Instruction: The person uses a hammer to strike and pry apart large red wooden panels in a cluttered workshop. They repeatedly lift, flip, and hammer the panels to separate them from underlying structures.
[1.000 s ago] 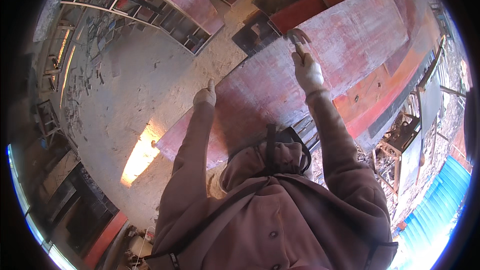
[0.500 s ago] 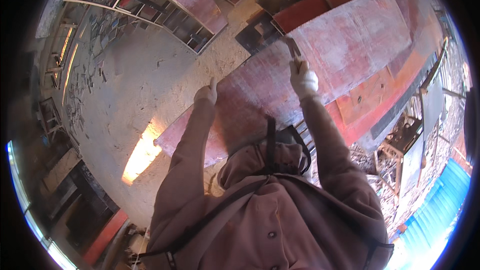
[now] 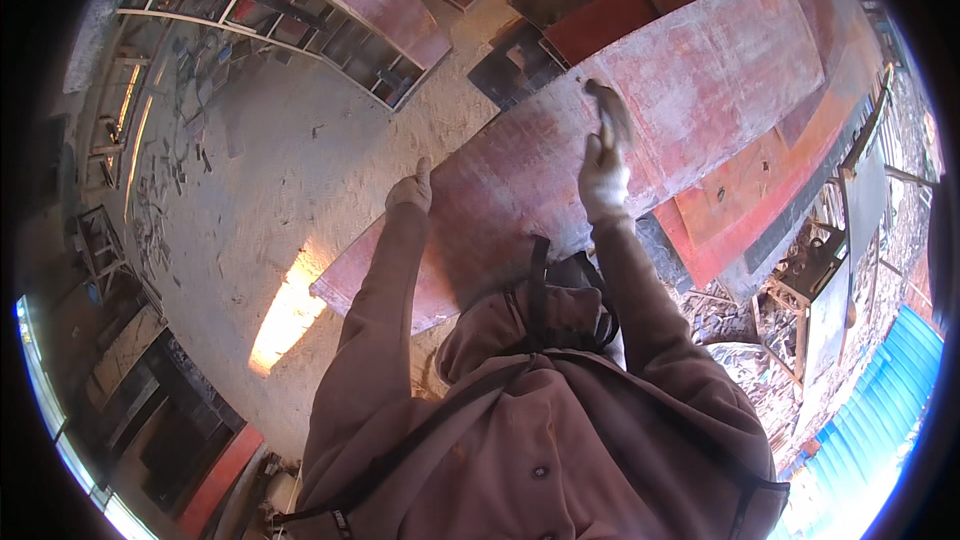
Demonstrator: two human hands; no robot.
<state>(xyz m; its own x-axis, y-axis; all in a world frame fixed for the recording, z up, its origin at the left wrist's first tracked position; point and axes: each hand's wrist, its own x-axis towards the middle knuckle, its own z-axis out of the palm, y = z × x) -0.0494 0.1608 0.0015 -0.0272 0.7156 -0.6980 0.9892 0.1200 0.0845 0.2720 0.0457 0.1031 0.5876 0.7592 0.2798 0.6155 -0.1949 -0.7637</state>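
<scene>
A long, worn reddish board (image 3: 500, 175) with pale scuffs stretches in front of me, from lower left to upper right. My left hand (image 3: 410, 192), in a pale glove, grips the board's far left edge with the thumb up. My right hand (image 3: 604, 185), in a white glove, is over the middle of the board. Its fingers are closed around a short hammer-like tool (image 3: 614, 115) with a dark, curved end; motion blur hides its exact kind. The tool's end is near the board's far edge, and I cannot tell whether it touches.
More red and orange boards (image 3: 735, 190) lie beneath and beyond at right. A framed panel (image 3: 380, 65) stands at upper left, with a dark panel (image 3: 515, 65) nearby. Scraps litter the dusty floor (image 3: 270, 150). A wooden stand (image 3: 800, 300) and blue corrugated sheet (image 3: 875, 395) are at right.
My right hand has drawn slightly nearer to me, and the tool has tilted, its end shifting right. The left hand keeps its place on the board's edge.
</scene>
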